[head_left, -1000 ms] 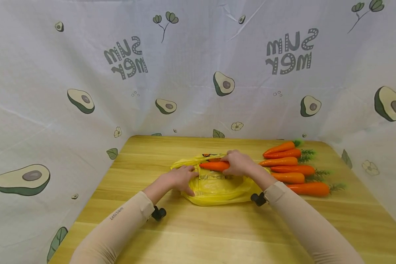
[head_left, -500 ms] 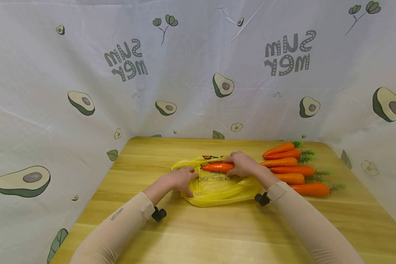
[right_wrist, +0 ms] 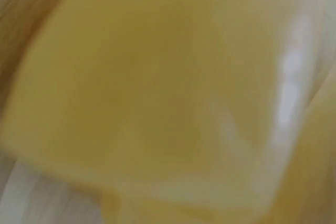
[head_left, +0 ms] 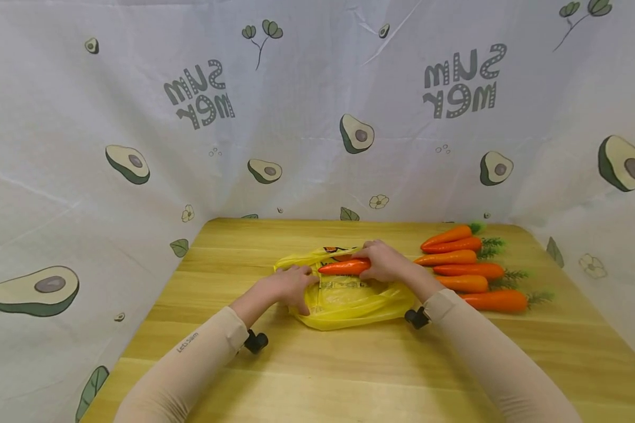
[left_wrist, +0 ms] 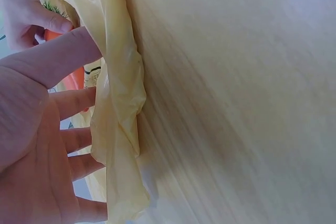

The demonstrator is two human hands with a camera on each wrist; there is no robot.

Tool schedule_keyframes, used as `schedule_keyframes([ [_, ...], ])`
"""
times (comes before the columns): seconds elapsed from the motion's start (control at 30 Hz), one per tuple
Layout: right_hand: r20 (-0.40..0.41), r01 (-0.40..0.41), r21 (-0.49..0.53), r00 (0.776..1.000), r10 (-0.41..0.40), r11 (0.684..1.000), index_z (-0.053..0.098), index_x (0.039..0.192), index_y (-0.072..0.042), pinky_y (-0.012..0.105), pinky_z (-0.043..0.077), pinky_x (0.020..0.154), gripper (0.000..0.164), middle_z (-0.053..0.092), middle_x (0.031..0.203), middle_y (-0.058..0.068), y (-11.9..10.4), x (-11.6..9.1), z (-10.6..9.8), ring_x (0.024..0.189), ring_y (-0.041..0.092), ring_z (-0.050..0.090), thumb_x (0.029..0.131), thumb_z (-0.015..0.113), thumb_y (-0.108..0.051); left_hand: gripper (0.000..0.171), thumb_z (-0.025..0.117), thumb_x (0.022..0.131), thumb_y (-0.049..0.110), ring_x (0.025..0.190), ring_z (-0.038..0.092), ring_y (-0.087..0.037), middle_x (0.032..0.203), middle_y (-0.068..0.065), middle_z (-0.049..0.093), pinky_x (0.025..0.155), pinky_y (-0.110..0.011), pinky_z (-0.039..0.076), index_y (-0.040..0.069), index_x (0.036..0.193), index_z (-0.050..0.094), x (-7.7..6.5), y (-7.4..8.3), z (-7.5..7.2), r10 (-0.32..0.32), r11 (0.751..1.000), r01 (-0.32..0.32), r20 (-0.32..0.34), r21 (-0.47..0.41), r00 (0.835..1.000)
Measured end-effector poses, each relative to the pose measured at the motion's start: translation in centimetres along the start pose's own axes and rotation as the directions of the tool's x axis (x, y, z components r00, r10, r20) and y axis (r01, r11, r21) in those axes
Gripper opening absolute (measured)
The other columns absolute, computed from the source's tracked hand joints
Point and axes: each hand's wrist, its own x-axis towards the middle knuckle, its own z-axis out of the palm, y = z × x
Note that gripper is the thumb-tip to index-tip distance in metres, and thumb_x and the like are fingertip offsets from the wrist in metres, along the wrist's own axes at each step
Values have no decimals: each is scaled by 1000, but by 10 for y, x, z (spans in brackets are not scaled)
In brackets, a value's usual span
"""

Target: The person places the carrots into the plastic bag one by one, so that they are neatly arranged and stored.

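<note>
A crinkled yellow plastic bag (head_left: 349, 314) lies in the middle of the table, its mouth spread. My right hand (head_left: 383, 262) grips an orange-red carrot (head_left: 345, 267) over the bag, tip pointing left. At the bag's left side is my left hand (head_left: 292, 286), its fingers spread. The left wrist view shows the left hand (left_wrist: 42, 135) with fairly straight fingers, their tips covered by the bag's edge (left_wrist: 118, 87). Partly seen there is the held carrot (left_wrist: 75, 78). Blurred yellow bag film (right_wrist: 157, 93) fills most of the right wrist view and hides the right hand.
Several carrots (head_left: 471, 270) with green tops lie in a row at the right of the wooden table (head_left: 317, 376). A white printed cloth (head_left: 307, 106) hangs behind and along both sides. The right forearm passes close to the nearest carrots.
My right hand with the carrot shifts slightly right, then back left over the bag. The left hand stays nearly still at the bag's left side.
</note>
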Motion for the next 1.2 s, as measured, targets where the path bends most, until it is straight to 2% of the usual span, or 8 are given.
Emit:
schedule_keyframes([
  [0.33,-3,-25,47,1000,25,999,67,130,-6,46,50,91,51,63,111,13,-3,3,1,99,27,54,83,81,-20,79,77,86,46,149,32,-31,162,-6,34,114,-64,32,24,154,44,-2,-3,0,9,1000,-10,17,23,1000],
  [0.57,-12,-54,67,998,55,996,68,130,-9,45,51,92,48,63,114,14,-5,1,-3,98,26,55,84,81,-18,72,64,94,55,152,27,-34,164,-5,32,118,-63,27,26,155,42,-2,-10,1,24,1000,-24,34,13,999],
  [0.77,-30,-51,18,998,51,999,70,126,-9,46,51,91,45,63,110,11,-4,-4,-5,102,28,54,84,81,-21,70,52,97,63,153,25,-32,165,-6,31,118,-64,25,24,155,42,-1,-10,0,29,999,-28,31,-18,999],
  [1.03,-73,-45,-56,996,41,997,72,123,-11,48,50,91,43,63,109,9,-2,-7,-6,102,28,55,83,82,-21,79,66,90,60,152,26,-33,165,-5,28,119,-62,26,27,156,39,-4,-6,0,-13,1000,13,42,-7,999],
  [1.2,-82,-56,-74,995,50,996,72,123,-13,48,50,90,42,64,107,8,-1,-5,-5,101,28,55,84,82,-22,82,72,88,55,151,28,-31,165,-6,29,116,-62,30,26,156,39,-4,-5,1,-5,1000,5,29,11,1000],
])
